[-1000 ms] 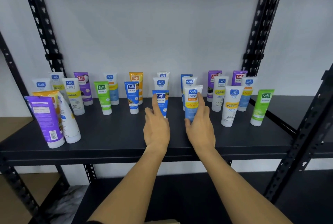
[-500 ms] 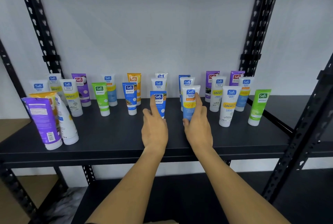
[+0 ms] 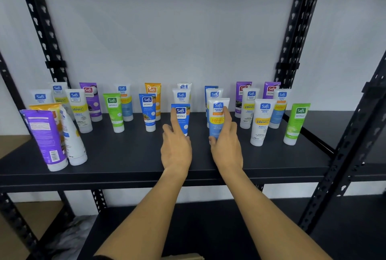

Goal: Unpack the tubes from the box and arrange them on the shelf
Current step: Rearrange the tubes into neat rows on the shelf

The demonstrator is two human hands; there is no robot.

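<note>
Not much was changed over the last second, honestly: the blue tube (image 3: pixel 182 118) and the white tube (image 3: pixel 217 118) were kept upright at the front middle of the shelf (image 3: pixel 129 155), nearly where they'd been a second earlier, and both hands were kept on them. So the placing looked pretty much done for this pair, and only a final steadying seemed to be left before letting go. The left hand (image 3: pixel 176 149) was held mostly relaxed, its forefinger stretched up the blue tube's face and the thumb out to the side, touching rather than clamping. The right hand (image 3: pixel 226 147) was curled round the white tube, thumb at its lower left edge and fingers wrapped up its right side, so that one was properly gripped. The other tubes were stood in loose rows behind and to both sides, with a purple tube (image 3: pixel 45 137) leaned at the front left. The box itself wasn't clearly shown.
</note>
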